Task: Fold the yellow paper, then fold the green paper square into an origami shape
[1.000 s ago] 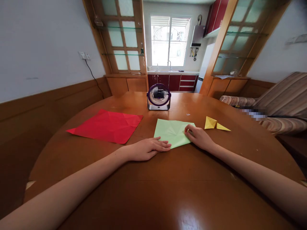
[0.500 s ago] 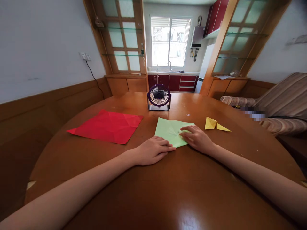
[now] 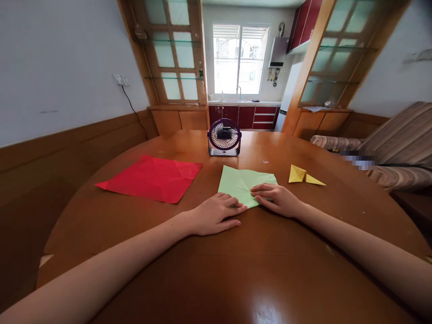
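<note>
A light green sheet of paper (image 3: 238, 180) with fold creases lies on the table in front of me. My left hand (image 3: 216, 214) rests flat, its fingertips on the paper's near left edge and its thumb stretched out on the wood. On the right part of the sheet lies my right hand (image 3: 275, 199), fingers extended and pressing down, covering the near right corner. To the left is a larger creased red sheet of paper (image 3: 151, 179), lying flat. A folded yellow paper piece (image 3: 297, 174) with a pointed tail sits to the right, touched by neither hand.
A small purple desk fan (image 3: 224, 137) stands behind the green paper on the round wooden table (image 3: 216, 279). A striped armchair (image 3: 401, 135) is at the right, beyond the table's edge. Kitchen cabinets and a window are in the background.
My right hand has lowered and flattened onto the green paper, uncovering its far right corner. My left thumb has spread away from the fingers. The papers stay in place.
</note>
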The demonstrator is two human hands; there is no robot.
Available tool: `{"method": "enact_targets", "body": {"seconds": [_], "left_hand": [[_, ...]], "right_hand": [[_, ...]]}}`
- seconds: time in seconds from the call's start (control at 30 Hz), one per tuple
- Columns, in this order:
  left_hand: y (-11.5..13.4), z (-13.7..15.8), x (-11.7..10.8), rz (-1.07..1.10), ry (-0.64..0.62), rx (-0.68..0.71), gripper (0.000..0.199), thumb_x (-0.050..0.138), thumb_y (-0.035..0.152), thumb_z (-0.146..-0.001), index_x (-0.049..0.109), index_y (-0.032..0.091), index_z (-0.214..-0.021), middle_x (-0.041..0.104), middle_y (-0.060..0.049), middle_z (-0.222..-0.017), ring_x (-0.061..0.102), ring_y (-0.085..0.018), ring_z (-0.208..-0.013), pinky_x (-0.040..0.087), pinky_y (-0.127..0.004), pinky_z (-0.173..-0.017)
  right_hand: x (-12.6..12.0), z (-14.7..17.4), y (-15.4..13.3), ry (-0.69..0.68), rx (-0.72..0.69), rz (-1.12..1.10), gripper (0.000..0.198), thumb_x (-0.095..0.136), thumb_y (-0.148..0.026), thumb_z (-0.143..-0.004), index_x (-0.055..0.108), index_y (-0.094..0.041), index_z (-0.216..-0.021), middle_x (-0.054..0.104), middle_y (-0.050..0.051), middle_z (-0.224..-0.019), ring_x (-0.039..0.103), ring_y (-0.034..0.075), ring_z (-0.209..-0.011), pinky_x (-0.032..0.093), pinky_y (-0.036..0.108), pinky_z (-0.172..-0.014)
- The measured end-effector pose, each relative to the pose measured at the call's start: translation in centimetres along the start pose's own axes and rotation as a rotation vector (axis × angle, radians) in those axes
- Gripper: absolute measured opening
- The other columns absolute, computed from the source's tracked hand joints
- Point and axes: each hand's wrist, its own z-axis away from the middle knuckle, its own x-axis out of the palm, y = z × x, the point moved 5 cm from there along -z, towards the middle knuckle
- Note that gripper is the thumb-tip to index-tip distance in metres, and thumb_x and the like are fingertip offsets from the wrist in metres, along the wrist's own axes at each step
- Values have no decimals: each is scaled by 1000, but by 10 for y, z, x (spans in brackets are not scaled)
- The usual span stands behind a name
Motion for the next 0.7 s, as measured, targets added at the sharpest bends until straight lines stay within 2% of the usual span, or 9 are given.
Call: {"method": "enact_targets", "body": {"seconds": [0.27,0.5,0.7], "left_hand": [[4,-1,1,-98,-27,28,46,37,41,-101,47,14,-137,60,-12,-116,56,-24,-102,40,-36,-95],[12,-10,-2,-190,-25,45,49,37,47,-100,49,14,-134,62,-10,-106,57,-22,-92,40,-36,-89],[18,-24,0,-263,27,36,55,35,55,-98,54,13,-128,61,-11,-99,56,-22,-86,40,-36,-82]], "right_hand": [[2,0,3,-7,25,14,29,45,-27,-96,72,-22,-106,69,6,-116,64,21,-109,52,38,-97],[0,-1,1,5,32,4,29,46,-27,-95,74,-22,-103,70,7,-113,66,21,-105,53,38,-94],[-2,-1,-1,19,24,-16,29,46,-28,-95,74,-23,-102,70,7,-111,66,22,-104,54,39,-93]]}}
